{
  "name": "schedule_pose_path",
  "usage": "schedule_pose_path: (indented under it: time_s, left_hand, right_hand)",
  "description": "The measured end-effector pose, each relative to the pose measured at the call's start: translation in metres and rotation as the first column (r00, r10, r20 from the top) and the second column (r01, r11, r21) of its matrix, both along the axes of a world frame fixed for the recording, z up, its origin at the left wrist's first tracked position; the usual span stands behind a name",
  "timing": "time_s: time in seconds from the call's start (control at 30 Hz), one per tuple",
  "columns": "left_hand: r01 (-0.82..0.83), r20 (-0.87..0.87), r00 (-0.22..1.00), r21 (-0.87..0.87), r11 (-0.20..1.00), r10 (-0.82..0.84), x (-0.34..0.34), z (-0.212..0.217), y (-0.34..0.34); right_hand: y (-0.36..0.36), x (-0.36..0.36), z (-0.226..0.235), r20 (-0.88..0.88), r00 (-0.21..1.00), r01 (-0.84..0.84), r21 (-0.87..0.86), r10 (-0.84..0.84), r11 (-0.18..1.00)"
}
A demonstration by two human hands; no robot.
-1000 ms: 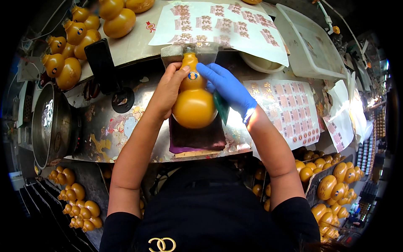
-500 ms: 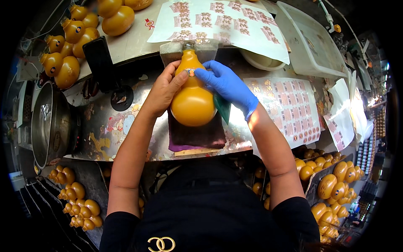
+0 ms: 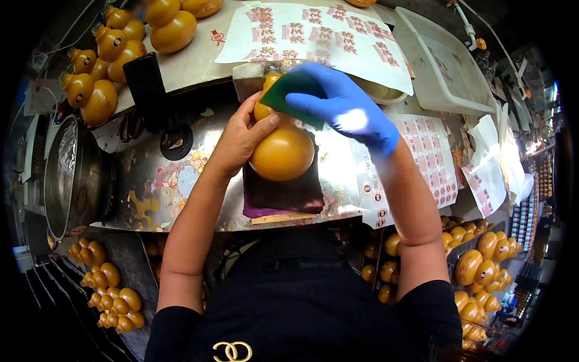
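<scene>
Head view, looking down: an amber gourd-shaped bottle (image 3: pixel 282 151) lies on a dark purple cloth pad (image 3: pixel 283 194) at the front of the metal surface (image 3: pixel 163 181). Its long axis runs away from the person, the round belly toward the body and the narrow neck and capped top pointing at the far edge, tilted slightly left. The bare left hand (image 3: pixel 241 137) grips the bottle from the left at its waist: the thumb lies over the top of the upper bulb and the fingers (image 3: pixel 256 105) curl around the neck side, so the belly sticks out below and to the right of the hand. The right hand (image 3: pixel 344 105), in a blue glove, is closed on a green scrubbing pad (image 3: pixel 288 96) and presses it onto the bottle's neck from above; the gloved fingers cover the pad's right part and hide the cap. Beyond the bottle's neck lies a white sheet of small red-and-white labels (image 3: pixel 313 36), and right of the belly another label sheet (image 3: pixel 422 157). Left of the bottle, at the far corner, stand more amber gourd bottles (image 3: pixel 102 66); a steel pot (image 3: pixel 69 175) sits at the left edge of the surface.
</scene>
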State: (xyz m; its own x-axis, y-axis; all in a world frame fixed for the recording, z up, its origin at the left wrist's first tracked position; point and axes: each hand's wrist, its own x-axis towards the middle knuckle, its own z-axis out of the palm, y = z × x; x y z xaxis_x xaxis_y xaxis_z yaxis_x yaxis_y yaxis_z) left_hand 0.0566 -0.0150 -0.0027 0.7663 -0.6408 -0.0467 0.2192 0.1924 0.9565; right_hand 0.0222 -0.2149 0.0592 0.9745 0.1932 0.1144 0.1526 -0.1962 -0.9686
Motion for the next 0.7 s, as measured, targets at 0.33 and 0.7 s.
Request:
schedule_pose_path:
  time_s: [0.33,0.7]
  left_hand:
    - [-0.053,-0.096,0.993,0.15,0.987,0.067,0.013,0.009,-0.006]
    - [-0.069,-0.232,0.971,-0.039,0.997,0.058,0.015,0.004,-0.006]
  right_hand:
    - [-0.005,0.031,0.012,-0.036,0.999,-0.018,-0.378,0.005,0.925]
    - [0.008,0.006,-0.015,0.089,0.945,0.321,-0.055,-0.315,0.946]
